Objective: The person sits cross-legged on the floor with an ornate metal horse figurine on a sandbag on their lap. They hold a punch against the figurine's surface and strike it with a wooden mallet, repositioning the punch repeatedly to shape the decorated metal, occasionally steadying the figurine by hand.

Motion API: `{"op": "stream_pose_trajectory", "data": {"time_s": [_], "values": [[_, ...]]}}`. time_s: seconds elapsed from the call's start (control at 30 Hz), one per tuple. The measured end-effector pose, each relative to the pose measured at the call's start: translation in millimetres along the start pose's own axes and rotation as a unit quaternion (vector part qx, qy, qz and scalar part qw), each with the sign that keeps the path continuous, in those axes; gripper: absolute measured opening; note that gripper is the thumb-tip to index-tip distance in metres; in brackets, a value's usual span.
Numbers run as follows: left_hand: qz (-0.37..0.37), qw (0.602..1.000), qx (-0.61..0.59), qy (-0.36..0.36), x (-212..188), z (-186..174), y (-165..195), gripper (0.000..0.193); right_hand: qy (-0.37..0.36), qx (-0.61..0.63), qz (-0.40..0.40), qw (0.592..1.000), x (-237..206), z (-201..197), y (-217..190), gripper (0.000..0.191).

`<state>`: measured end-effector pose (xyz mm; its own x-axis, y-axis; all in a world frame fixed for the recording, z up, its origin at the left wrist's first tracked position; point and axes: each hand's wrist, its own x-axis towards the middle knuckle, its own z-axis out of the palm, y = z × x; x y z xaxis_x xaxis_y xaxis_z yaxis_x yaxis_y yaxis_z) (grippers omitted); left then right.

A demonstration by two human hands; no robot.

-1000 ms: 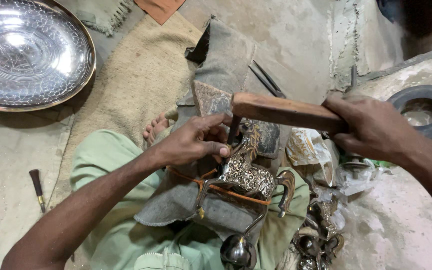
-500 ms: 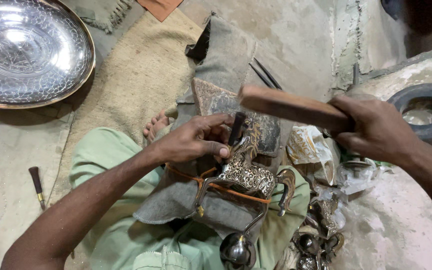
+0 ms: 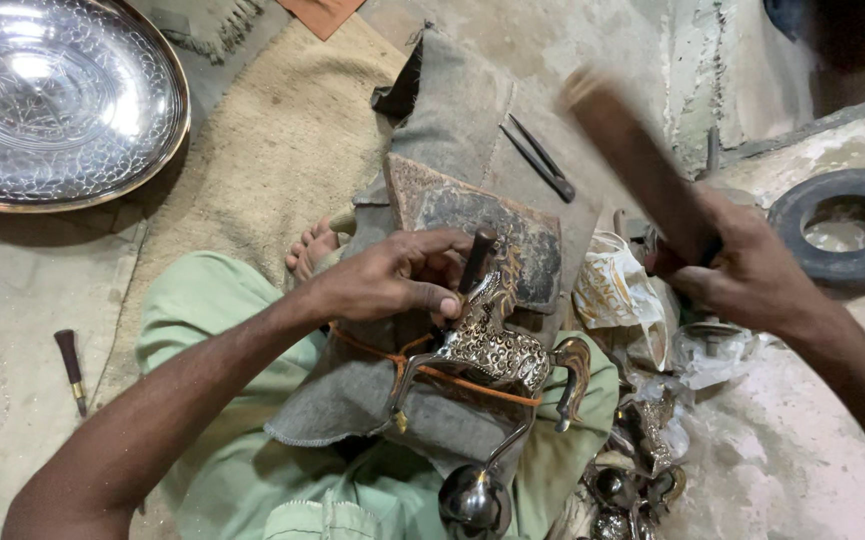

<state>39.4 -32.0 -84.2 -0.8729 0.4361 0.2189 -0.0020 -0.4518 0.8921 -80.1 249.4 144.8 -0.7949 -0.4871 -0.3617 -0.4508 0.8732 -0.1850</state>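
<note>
My left hand (image 3: 392, 282) grips a short dark chisel (image 3: 474, 258), its tip set on an engraved metal horse figure (image 3: 492, 350). The figure lies on a grey cloth (image 3: 352, 400) over my lap, tied down with an orange cord (image 3: 452, 375). My right hand (image 3: 747, 275) holds a wooden mallet (image 3: 632, 160) lifted up and away from the chisel, blurred by motion. A worn dark block (image 3: 512, 225) sits just behind the figure.
A large engraved silver tray (image 3: 52, 100) lies at the top left on the floor. A small tool with a dark handle (image 3: 70, 365) rests at left. A black rubber ring (image 3: 842, 230) is at right. Several metal pieces (image 3: 632, 470) pile by my right knee. Thin tools (image 3: 537, 160) lie on the cloth.
The mallet has swung up from resting level over the chisel to a raised, tilted position at the right. My left hand and the chisel stay on the figure.
</note>
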Motion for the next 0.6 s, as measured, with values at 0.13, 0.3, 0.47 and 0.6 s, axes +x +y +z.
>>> {"op": "stream_pose_trajectory", "data": {"time_s": [0.13,0.3,0.47,0.6], "values": [[0.009,1.0,0.021,-0.018,2.6,-2.3,-1.0,0.064,-0.009,-0.26,-0.026,0.965,-2.1,0.3,8.4,0.057],[-0.009,1.0,-0.008,-0.019,0.7,-1.2,-3.0,0.066,-0.008,-0.144,-0.013,0.99,-4.5,3.8,13.5,0.046],[-0.006,1.0,0.022,-0.009,3.1,-2.0,-4.1,0.072,0.025,-0.076,-0.021,0.997,-5.8,9.0,19.0,0.041],[0.009,0.998,0.044,-0.047,5.7,-4.6,-1.0,0.069,-0.002,-0.052,-0.041,0.998,-10.5,10.2,26.9,0.038]]}}
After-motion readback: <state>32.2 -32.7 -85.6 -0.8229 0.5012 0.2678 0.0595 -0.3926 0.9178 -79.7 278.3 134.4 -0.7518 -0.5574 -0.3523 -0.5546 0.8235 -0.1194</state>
